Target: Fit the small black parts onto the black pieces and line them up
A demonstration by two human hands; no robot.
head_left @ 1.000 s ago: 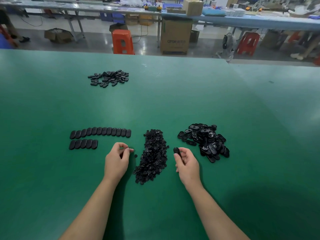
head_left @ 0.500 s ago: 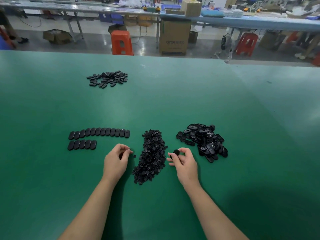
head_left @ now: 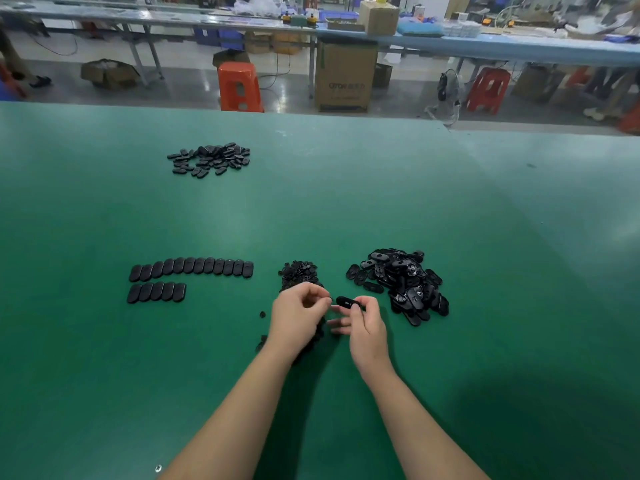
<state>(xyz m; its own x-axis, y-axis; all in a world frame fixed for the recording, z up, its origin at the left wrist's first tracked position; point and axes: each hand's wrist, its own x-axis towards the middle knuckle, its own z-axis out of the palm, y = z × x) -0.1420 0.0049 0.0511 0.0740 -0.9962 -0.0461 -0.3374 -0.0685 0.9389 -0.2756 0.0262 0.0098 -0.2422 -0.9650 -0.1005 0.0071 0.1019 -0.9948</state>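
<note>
Hands meet over the green desk (head_left: 346,202), toward its near edge: right hand (head_left: 365,327) pinches one black piece (head_left: 346,301) in its fingers, left hand (head_left: 298,315) has fingers curled at a small black part, too tiny to make out. Small-parts pile (head_left: 299,271) sits just behind the left hand, loose pieces (head_left: 398,282) to the right, two finished rows (head_left: 190,266) off to the left

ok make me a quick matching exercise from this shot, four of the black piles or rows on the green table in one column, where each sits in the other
Things:
1. far pile
2. long row
3. short row
4. heap of oval pieces

Places:
A. just in front of the long row
B. right of the right hand
C. far left, nearest the table's back edge
D. left of the left hand, twelve or so side by side

Pairs: 1-C, 2-D, 3-A, 4-B
</note>
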